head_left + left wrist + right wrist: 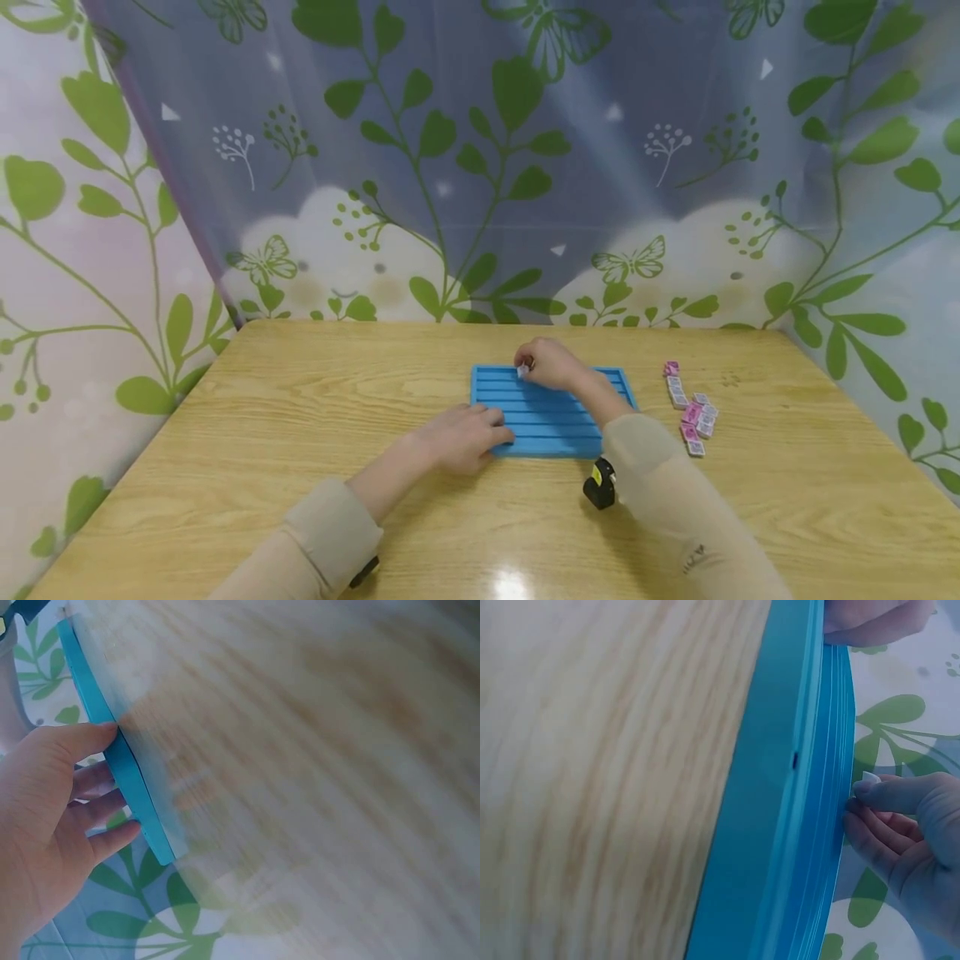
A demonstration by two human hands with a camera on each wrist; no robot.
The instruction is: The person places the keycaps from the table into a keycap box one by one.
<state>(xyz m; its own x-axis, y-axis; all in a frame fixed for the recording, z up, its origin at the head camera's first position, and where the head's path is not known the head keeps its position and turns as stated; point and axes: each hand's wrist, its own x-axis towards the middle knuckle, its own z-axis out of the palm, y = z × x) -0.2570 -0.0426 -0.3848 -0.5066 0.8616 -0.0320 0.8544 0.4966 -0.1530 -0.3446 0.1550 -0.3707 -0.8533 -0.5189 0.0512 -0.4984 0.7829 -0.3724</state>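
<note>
A blue ridged tray (551, 430) lies on the table in the head view. My left hand (463, 437) holds it by the near left corner, and the left wrist view shows that thumb and fingertips (129, 829) at the tray's blue side wall (133, 780). Over the tray's far left part, my right hand (553, 365) pinches a small white tile (522, 371) with marks on its face. The tile's white edge (870, 778) sticks out between thumb and fingers in the right wrist view, close above the tray's grooves.
To the right of the tray, several small pink and white tiles (692, 412) lie in a loose line and cluster on the wooden table (337, 367). A patterned curtain (465, 167) hangs behind the table. Black wrist straps (599, 485) show below the sleeves.
</note>
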